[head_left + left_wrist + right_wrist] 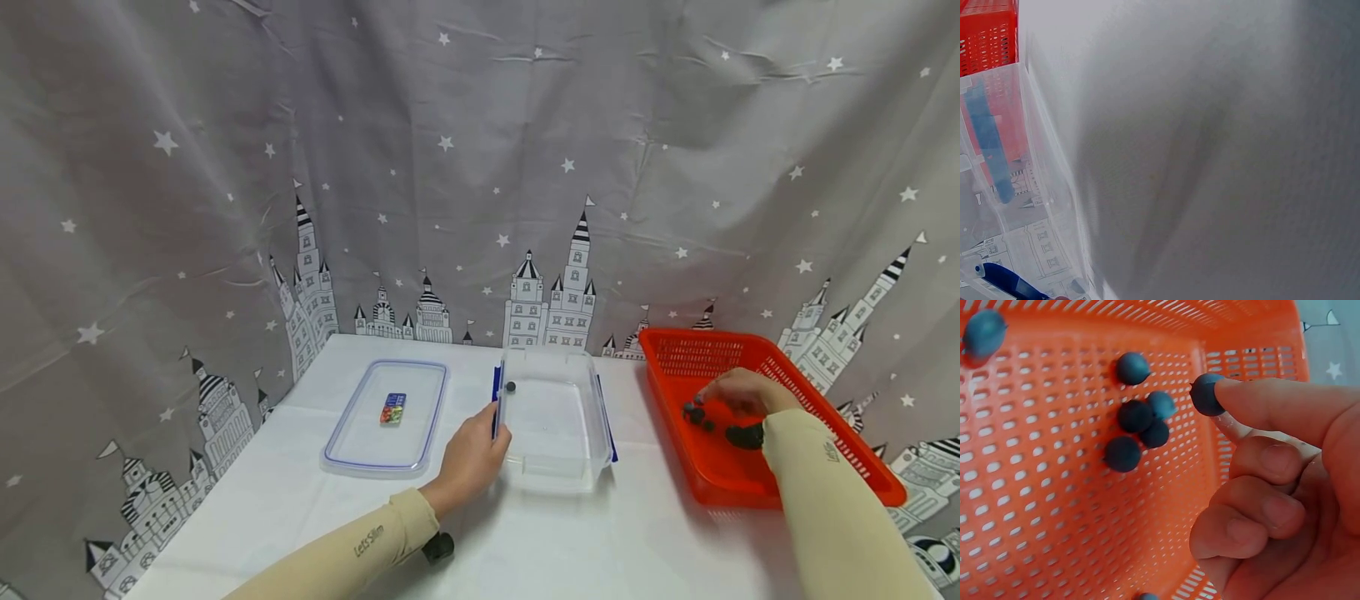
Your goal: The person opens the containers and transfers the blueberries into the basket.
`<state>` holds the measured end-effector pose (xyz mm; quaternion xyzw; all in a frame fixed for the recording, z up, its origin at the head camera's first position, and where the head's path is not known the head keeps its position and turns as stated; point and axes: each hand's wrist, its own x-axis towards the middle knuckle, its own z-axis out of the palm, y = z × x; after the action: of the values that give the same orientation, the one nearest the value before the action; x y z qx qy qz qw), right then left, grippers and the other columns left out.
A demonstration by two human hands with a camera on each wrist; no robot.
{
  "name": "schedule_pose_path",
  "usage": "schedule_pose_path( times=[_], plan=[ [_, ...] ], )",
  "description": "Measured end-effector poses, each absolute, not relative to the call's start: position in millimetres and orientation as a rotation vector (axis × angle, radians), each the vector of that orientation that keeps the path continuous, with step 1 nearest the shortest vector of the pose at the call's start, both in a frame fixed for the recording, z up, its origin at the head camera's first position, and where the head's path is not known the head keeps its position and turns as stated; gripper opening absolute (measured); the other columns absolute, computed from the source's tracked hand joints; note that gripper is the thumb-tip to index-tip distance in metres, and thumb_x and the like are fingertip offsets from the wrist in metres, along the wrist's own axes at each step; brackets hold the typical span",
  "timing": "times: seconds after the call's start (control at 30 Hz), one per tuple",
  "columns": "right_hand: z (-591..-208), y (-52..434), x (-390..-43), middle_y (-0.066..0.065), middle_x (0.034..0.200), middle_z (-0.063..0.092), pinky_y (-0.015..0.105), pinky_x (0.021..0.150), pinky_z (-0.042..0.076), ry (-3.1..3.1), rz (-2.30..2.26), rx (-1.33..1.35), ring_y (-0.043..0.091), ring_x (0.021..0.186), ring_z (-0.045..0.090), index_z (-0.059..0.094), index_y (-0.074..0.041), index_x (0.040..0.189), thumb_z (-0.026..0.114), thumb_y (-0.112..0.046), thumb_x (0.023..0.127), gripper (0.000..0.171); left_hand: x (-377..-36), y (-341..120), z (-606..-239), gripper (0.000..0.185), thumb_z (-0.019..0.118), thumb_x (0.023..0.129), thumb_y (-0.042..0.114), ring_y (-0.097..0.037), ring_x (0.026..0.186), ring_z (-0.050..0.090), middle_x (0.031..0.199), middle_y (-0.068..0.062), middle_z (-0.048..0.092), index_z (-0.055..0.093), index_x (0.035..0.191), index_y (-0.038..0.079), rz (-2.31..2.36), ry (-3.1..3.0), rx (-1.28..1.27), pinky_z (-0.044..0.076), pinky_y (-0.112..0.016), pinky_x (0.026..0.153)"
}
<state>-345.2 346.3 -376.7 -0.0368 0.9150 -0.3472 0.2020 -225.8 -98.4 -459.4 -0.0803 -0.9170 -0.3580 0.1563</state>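
Right hand [1285,487] pinching ball [1205,394], basket [1035,506]

I see a table [300,500] under a white cloth. On it, at my left, a clear lid [386,417] with a blue seal lies flat. A clear plastic container [555,421] with blue clips stands in the middle, just beside the lid. At my right sits an orange-red perforated basket [750,417]. A small black object [438,547] rests near the front edge.
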Motion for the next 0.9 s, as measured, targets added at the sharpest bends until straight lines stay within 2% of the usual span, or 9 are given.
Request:
schedule_pose_path(
  times=[0.23,0.47,0.53,0.8,0.9],
  plan=[
    [-380.0,348.2,-343.2,-0.003,0.062,0.044,0.025,0.058,0.041,2.499,-0.98,-0.052,0.014,0.058,0.046,0.068,0.007,0.123,0.06,-0.016,0.094,0.038,-225.4,-98.2,-458.0,0.05,0.048,0.1,0.024,-0.029,0.108,0.067,0.124,-0.017,0.069,0.052,0.143,-0.002,-1.011,-2.6,-0.235,0.055,-0.047,0.091],
    [-382.5,348.4,-343.8,-0.004,0.061,0.044,0.025,0.057,0.041,2.515,-0.943,-0.065,0.013,0.058,0.045,0.074,-0.002,0.101,0.061,-0.019,0.094,0.022,-225.2,-98.3,-457.2,0.05,0.048,0.101,0.025,-0.026,0.107,0.067,0.125,-0.015,0.069,0.052,0.144,0.0,-1.027,-2.612,-0.229,0.055,-0.046,0.09],
    [-382.5,347.1,-345.2,-0.004,0.06,0.043,0.026,0.056,0.04,2.539,-0.926,-0.1,0.014,0.056,0.045,0.073,-0.002,0.099,0.061,-0.019,0.095,0.022,-224.9,-98.4,-457.1,0.05,0.048,0.101,0.025,-0.026,0.108,0.067,0.125,-0.016,0.069,0.052,0.144,0.0,-1.028,-2.609,-0.231,0.055,-0.046,0.09],
    [-367.2,325.7,-351.9,-0.003,0.061,0.042,0.026,0.051,0.038,2.571,-1.013,-0.169,0.013,0.052,0.041,0.065,0.01,0.124,0.063,-0.02,0.097,0.04,-225.1,-98.6,-457.6,0.05,0.048,0.101,0.026,-0.027,0.107,0.067,0.124,-0.016,0.069,0.053,0.143,0.0,-1.023,-2.606,-0.237,0.056,-0.047,0.089],
    [-357.3,313.2,-355.1,-0.002,0.068,0.049,0.025,0.05,0.038,2.591,-1.04,-0.205,0.013,0.051,0.04,0.061,0.01,0.129,0.062,-0.02,0.098,0.044,-225.0,-98.6,-457.9,0.05,0.048,0.101,0.026,-0.026,0.106,0.067,0.124,-0.016,0.069,0.053,0.143,0.0,-1.035,-2.601,-0.245,0.056,-0.047,0.089]
  ],
)
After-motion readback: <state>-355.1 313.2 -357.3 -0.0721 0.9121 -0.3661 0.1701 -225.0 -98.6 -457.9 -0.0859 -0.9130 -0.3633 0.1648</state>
